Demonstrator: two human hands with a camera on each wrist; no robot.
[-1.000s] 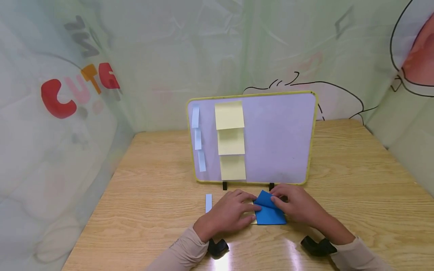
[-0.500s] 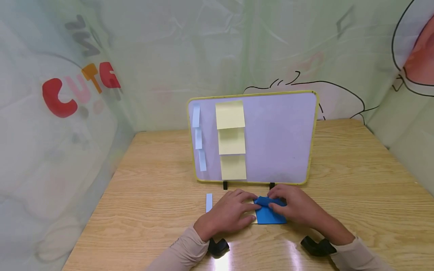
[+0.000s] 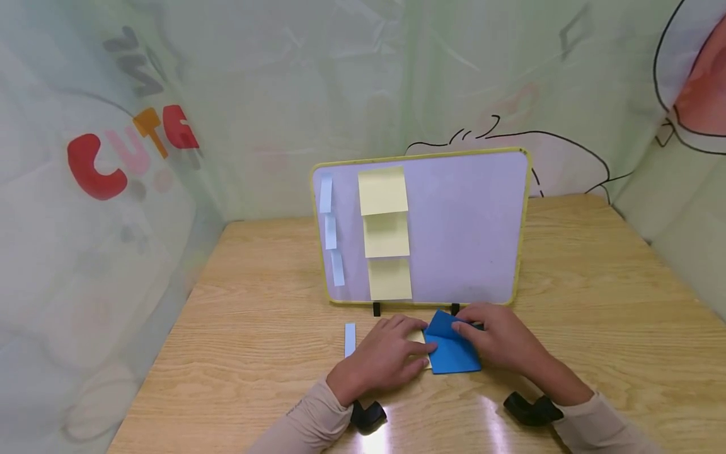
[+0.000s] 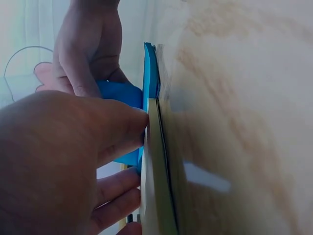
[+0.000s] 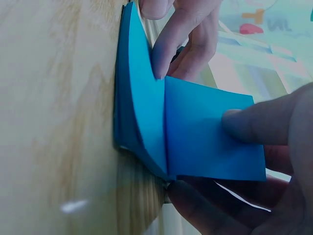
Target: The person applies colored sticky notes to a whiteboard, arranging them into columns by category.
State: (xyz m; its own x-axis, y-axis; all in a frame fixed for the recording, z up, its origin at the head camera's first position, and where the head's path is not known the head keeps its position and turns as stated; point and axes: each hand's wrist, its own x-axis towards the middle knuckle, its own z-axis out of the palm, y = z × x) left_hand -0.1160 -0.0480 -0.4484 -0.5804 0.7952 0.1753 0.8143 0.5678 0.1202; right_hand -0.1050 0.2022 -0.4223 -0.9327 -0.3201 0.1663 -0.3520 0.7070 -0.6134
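Observation:
A blue sticky note pad lies on the table below the whiteboard. Its raised blue flap stands up from a crease across the pad. My right hand pinches this flap, thumb on the near face and fingers behind it. With fingers spread, my left hand presses down on a pale yellow pad and the blue pad's left edge. In the left wrist view the yellow pad meets the blue pad end to end, and much of it is hidden under the left hand.
A whiteboard with a yellow frame stands behind the hands on black feet. It bears three yellow notes and three narrow light-blue strips. Another light-blue strip pad lies left of my left hand.
Half a second ago the blue flap was bent low; now it stands higher, with the right hand slightly farther up. The left hand stays almost in place.

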